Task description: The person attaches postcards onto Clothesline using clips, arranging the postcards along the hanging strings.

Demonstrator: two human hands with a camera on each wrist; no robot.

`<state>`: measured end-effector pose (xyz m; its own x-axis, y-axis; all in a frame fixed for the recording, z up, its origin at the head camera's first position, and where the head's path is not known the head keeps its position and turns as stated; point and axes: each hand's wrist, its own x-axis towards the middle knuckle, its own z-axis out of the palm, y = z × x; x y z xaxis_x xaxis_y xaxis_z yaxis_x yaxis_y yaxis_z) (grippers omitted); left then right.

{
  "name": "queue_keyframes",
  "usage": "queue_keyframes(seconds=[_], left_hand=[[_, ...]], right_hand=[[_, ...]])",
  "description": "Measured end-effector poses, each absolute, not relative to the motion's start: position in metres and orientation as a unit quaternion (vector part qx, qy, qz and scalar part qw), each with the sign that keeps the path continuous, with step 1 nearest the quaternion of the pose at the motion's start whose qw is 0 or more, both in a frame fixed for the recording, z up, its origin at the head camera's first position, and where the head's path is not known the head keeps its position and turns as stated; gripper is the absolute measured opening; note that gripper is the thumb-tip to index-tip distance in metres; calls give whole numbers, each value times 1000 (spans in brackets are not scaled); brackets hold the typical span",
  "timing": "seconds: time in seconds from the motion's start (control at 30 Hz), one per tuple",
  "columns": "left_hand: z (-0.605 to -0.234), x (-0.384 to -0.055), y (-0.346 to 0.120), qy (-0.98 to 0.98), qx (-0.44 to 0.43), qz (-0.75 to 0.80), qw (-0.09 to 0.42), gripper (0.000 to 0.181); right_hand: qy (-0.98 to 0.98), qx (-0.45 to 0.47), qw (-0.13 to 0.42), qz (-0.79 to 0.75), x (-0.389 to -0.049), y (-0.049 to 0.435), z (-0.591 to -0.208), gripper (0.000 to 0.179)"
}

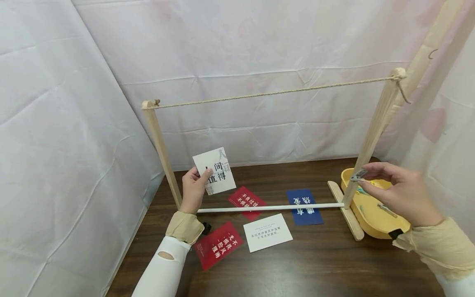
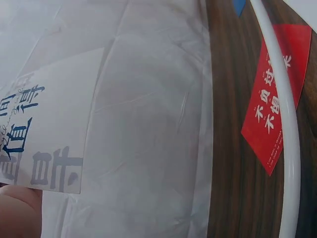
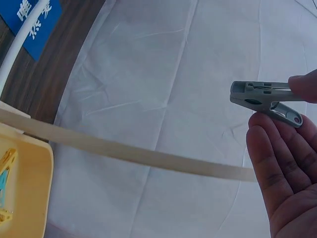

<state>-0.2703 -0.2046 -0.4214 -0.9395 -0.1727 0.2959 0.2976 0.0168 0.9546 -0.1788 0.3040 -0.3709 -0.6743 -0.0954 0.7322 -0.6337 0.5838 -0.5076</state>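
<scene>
A white card with black and grey characters is pinched between the thumb and fingers of my left hand, raised above the table near the left post. The same card fills the left side of the left wrist view. My right hand holds a grey clothespin by its handles, in front of the right post and over the yellow basin. In the right wrist view the pin's nose points left, away from the thumb. A twine line runs between the posts, above both hands.
The wooden frame has a left post, a right post and a white bottom rod. Two red cards, a white card and a blue card lie on the table. Several clothespins are in the basin.
</scene>
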Motion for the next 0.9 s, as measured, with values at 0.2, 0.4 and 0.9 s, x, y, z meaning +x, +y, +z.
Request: queue_keyframes(seconds=[0.2, 0.4, 0.9], left_hand=[[-419, -268, -210, -669, -51, -720, 180, 22], [-418, -267, -218, -661, -55, -724, 188, 21], [-417, -261, -228, -675, -58, -710, 193, 21]], right_hand=[[-825, 239, 341, 381, -180, 292, -367, 48], [-827, 263, 352, 351, -184, 284, -364, 51], [-829, 281, 327, 356, -189, 259, -356, 47]])
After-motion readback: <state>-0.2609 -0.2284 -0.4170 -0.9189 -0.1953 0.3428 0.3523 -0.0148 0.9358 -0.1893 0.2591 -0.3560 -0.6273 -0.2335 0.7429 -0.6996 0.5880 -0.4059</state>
